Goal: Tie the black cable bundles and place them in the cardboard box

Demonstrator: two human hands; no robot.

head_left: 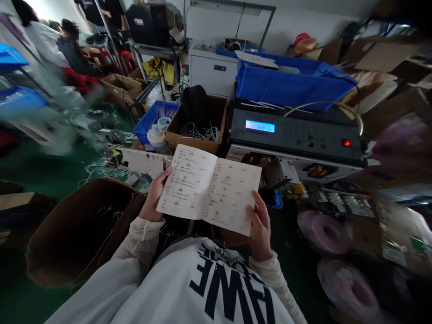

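Both my hands hold an open paper notebook (209,189) in front of my chest, its pages covered in handwritten lines. My left hand (154,195) grips the left page's outer edge, and my right hand (259,225) grips the lower right corner. Just beyond the notebook stands a benchtop control unit (297,135) with a lit blue display and a red switch. A cardboard box (197,139) holding a black object and thin white wires is close past the top edge. Below my left hand, an open cardboard box (81,229) holds wire pieces.
A blue plastic crate (293,81) sits behind the control unit. Pink coils (322,231) lie low on the right among cardboard. A smaller blue crate (151,119) stands left of the wire box. A seated person (72,49) and another person are at the far left.
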